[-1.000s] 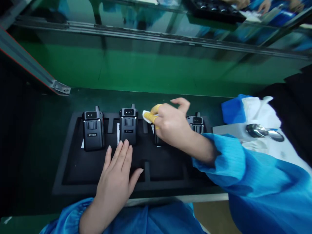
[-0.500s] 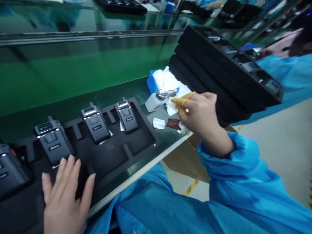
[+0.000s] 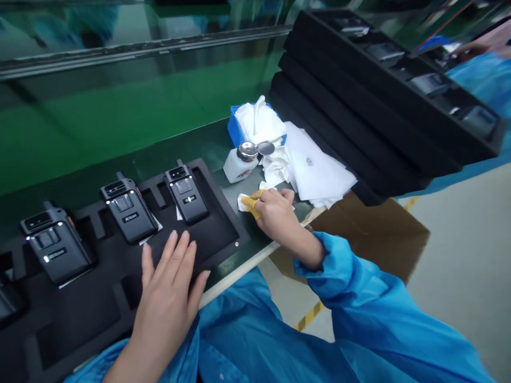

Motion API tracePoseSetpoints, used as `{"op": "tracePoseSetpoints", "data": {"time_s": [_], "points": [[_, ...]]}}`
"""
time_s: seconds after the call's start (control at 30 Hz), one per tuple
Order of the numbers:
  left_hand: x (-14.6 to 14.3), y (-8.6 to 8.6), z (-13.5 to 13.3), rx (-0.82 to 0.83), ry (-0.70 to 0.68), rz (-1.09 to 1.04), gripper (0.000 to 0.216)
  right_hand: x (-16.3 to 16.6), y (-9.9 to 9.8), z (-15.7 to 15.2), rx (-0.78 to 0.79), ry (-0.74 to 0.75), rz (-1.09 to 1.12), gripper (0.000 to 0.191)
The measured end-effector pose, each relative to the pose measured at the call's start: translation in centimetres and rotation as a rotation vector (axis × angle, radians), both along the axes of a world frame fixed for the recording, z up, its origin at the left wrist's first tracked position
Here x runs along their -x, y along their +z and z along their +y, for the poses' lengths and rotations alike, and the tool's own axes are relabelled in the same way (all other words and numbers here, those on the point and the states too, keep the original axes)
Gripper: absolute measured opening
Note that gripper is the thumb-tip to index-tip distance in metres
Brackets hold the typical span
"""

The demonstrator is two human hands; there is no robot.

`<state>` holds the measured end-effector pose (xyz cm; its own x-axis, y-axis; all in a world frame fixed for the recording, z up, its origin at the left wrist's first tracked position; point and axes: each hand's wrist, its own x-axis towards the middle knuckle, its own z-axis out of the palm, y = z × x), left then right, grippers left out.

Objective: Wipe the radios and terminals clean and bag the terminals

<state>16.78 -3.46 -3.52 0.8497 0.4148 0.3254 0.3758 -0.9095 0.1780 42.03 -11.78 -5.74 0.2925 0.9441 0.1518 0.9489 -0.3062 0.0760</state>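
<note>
A person in a blue smock works at a green bench, where a black foam tray holds handheld radios standing in its slots. The radio at the tray's left end carries a label too blurred to read. The middle radio reads "Riton" on its front, and the radio at the tray's right end shows the same word, partly lost in glare.

The left hand lies flat on the tray's near side below those two radios, fingers spread and holding nothing. Just off the tray's right rim, the right hand, a yellow finger cot on its forefinger, is curled shut over a small white wipe pressed to the bench.

Beyond the tray's right corner stands a white solvent bottle with a metal cap, its reddish label illegible. Behind it is a blue wipe box, and to their right loose white cloths bear a small grey mark. Further right are stacked black trays and a brown carton.

Half a second earlier the right hand was raised near the bottle, and it has since dropped to the bench. The left hand has slid right along the tray.
</note>
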Motion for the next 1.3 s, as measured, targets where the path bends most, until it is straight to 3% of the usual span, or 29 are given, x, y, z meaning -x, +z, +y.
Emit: {"op": "tracePoseSetpoints", "data": {"time_s": [0.13,0.27,0.37,0.53,0.7,0.9,1.03,1.17,1.3], "points": [[-1.6,-0.6,0.0,-0.035,-0.007,0.016,0.039,-0.7,1.3,0.4,-0.195,0.062,-0.085,0.028],[-2.6,-1.5,0.0,-0.042,0.023,0.025,0.044,-2.9,4.4,2.3,-0.413,-0.041,-0.161,0.032],[-2.9,-2.0,0.0,-0.026,0.047,0.031,0.050,-4.4,5.6,4.4,-0.417,-0.021,-0.098,0.032],[-3.1,-2.0,-0.3,0.007,0.077,0.078,0.054,-5.4,5.5,5.8,-0.408,0.085,-0.050,0.032],[-3.3,-1.8,-0.2,0.023,0.075,0.091,0.054,-3.8,6.3,6.0,-0.436,0.134,-0.097,0.033],[-3.3,-1.8,-0.2,0.054,0.085,0.064,0.055,1.4,4.6,10.1,-0.352,0.411,-0.077,0.032],[-3.2,-1.8,-0.2,0.098,0.089,0.084,0.057,2.9,3.0,12.8,-0.350,0.516,-0.161,0.031],[-3.2,-1.8,-0.2,0.107,0.089,0.086,0.056,2.8,2.5,13.3,-0.376,0.550,-0.178,0.030],[-3.2,-1.7,-0.2,0.127,0.084,0.100,0.057,2.2,2.2,12.8,-0.301,0.494,-0.074,0.031]]}}
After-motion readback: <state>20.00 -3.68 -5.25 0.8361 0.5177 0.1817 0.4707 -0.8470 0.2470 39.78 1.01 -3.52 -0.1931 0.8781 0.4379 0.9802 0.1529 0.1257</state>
